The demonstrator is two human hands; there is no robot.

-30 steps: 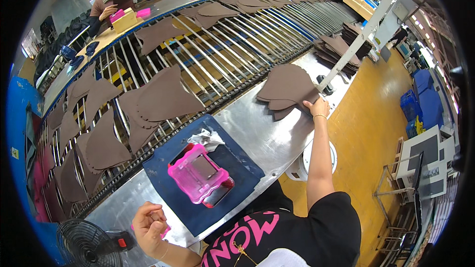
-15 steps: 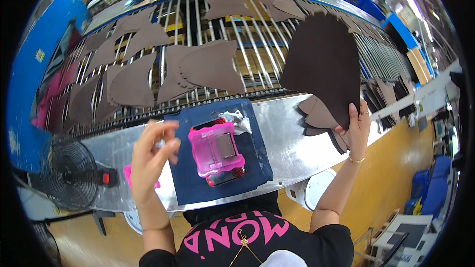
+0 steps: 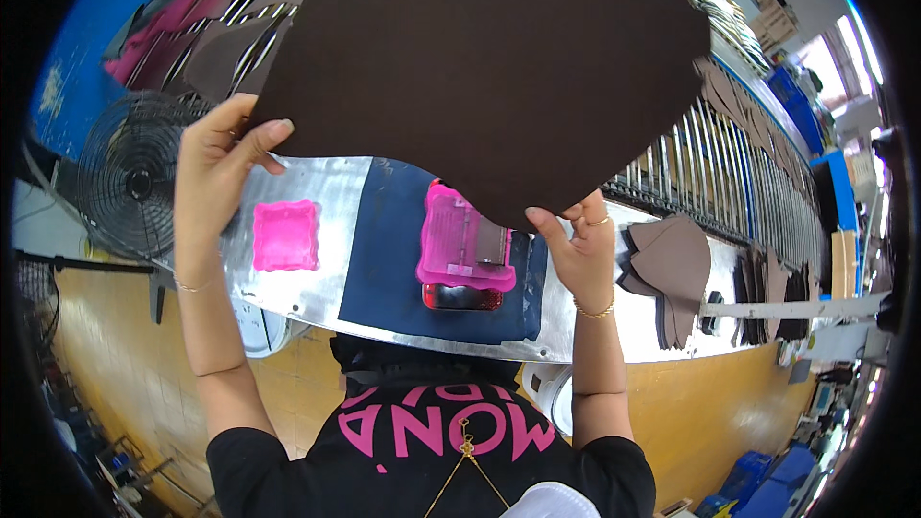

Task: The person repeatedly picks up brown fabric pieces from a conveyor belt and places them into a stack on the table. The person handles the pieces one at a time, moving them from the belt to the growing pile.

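Note:
A large dark brown cut piece of sheet material (image 3: 499,58) is held up in front of me, its smooth face toward me. My left hand (image 3: 230,149) pinches its lower left corner between thumb and fingers. At its lower tip, my right hand (image 3: 578,240) grips the edge with the thumb on the near side. Below and behind the piece, a pink plastic tray (image 3: 443,230) rests over a red and black object (image 3: 462,297) on a dark blue cloth pad (image 3: 384,259); the raised piece covers part of the tray.
A small pink tray (image 3: 286,236) lies on the metal table (image 3: 331,192), with a black fan (image 3: 134,177) at its left. To the right is a stack of brown cut pieces (image 3: 672,264). More pieces lie on the roller conveyor (image 3: 691,173) beyond.
The brown piece has come from the right to the middle, closer to me. My left hand, empty before, now holds its left corner. The view has also shifted.

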